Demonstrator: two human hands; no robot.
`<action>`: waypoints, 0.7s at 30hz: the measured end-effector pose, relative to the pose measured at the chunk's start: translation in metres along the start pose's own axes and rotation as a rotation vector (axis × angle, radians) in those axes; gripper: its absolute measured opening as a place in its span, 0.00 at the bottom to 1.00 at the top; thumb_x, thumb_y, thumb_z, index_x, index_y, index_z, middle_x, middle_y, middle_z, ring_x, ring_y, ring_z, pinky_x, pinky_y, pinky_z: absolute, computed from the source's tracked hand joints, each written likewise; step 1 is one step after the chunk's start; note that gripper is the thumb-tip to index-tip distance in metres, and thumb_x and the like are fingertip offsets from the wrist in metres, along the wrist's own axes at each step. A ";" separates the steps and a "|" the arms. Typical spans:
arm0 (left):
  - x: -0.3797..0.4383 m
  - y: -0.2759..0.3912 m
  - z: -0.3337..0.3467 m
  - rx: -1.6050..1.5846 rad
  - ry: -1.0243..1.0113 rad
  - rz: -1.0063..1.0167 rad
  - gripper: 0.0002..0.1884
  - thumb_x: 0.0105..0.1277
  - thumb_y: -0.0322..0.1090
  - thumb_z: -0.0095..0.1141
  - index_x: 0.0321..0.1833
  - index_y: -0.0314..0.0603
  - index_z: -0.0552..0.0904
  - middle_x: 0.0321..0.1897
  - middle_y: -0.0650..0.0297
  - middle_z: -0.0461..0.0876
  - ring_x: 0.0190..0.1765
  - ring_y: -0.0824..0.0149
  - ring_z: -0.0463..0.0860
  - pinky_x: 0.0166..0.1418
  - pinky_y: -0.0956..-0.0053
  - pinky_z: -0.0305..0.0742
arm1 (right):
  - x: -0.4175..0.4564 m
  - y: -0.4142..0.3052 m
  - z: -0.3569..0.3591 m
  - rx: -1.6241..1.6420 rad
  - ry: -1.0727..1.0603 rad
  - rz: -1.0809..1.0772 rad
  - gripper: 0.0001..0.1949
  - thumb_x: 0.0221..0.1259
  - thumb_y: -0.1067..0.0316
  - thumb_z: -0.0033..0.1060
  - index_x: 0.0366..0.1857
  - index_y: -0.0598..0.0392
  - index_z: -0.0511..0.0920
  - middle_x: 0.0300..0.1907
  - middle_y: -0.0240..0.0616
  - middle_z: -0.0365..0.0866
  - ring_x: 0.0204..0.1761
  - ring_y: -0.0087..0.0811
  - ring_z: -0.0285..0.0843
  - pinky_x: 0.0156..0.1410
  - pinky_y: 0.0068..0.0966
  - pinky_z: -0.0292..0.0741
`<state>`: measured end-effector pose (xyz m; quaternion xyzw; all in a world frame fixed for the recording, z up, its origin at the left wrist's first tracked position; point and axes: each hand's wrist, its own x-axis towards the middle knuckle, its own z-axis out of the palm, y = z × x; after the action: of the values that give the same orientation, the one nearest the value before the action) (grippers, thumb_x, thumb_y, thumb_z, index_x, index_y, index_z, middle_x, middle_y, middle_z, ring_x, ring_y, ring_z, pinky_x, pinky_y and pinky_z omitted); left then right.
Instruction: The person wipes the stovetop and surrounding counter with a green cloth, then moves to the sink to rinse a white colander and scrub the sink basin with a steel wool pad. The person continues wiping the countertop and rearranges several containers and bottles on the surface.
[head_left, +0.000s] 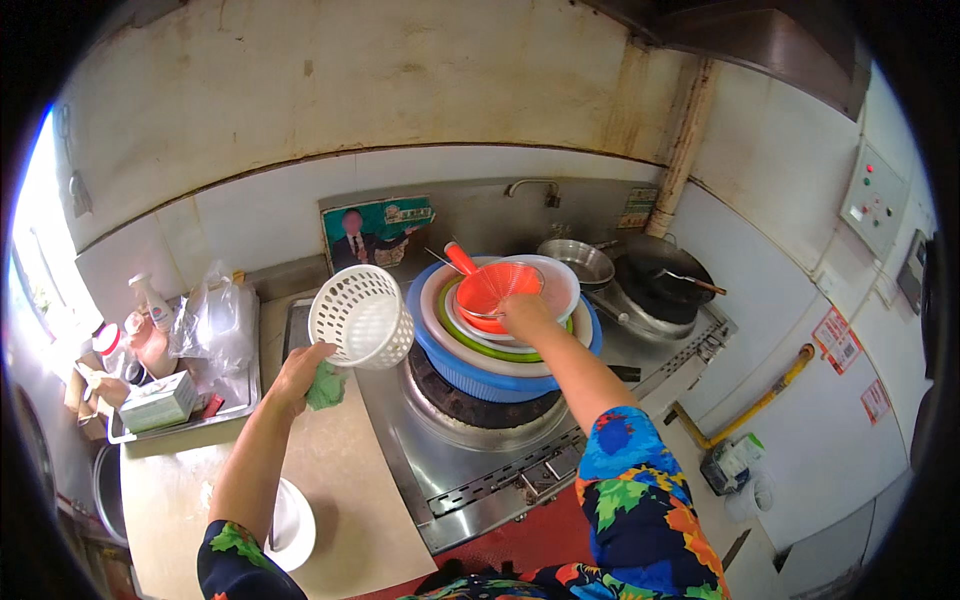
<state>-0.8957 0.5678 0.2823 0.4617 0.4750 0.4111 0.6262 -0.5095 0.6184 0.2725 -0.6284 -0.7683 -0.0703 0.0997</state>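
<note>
My left hand (300, 371) grips the rim of a white perforated plastic basket (362, 315), with a green cloth (325, 387) bunched beneath the fingers. To the right, nested basins and bowls are piled above a stove burner; the lowest is a blue plastic basket (480, 381), with a green-rimmed one (491, 348) higher up. On top lie a red plastic bowl or strainer (487, 289) and a wire skimmer. My right hand (525, 319) is at the near edge of these top pieces; the fingers are partly hidden, and whether they grip anything is unclear.
A metal pan (577, 262) and a black wok (664, 277) stand at the back right of the stove. On the left, a metal tray (251, 390) holds bottles, a box and plastic-wrapped containers. A white bowl (294, 529) sits on the worktop (352, 480). A faucet (534, 186) projects from the wall.
</note>
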 end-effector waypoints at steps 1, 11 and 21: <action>0.003 0.001 0.005 0.014 0.010 -0.009 0.17 0.60 0.40 0.52 0.40 0.29 0.79 0.29 0.59 0.79 0.28 0.67 0.78 0.30 0.72 0.74 | 0.006 0.011 0.004 -0.010 -0.001 -0.038 0.09 0.53 0.65 0.53 0.35 0.51 0.81 0.37 0.44 0.81 0.39 0.43 0.80 0.46 0.39 0.74; 0.053 0.012 0.135 -0.013 0.142 -0.055 0.13 0.62 0.38 0.53 0.37 0.31 0.79 0.26 0.60 0.80 0.25 0.68 0.79 0.28 0.73 0.76 | 0.040 0.097 -0.098 0.228 0.594 -0.238 0.07 0.55 0.62 0.56 0.29 0.54 0.79 0.29 0.42 0.80 0.32 0.46 0.78 0.36 0.39 0.73; 0.144 -0.016 0.259 0.307 0.305 0.062 0.26 0.67 0.52 0.47 0.57 0.36 0.73 0.45 0.52 0.79 0.44 0.57 0.80 0.47 0.62 0.74 | 0.023 0.122 -0.128 0.578 0.635 -0.440 0.08 0.58 0.71 0.58 0.38 0.62 0.78 0.34 0.42 0.81 0.33 0.31 0.79 0.40 0.25 0.75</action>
<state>-0.6116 0.6524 0.2671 0.4986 0.6068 0.4180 0.4566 -0.3856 0.6347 0.3997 -0.3451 -0.8026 -0.0615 0.4826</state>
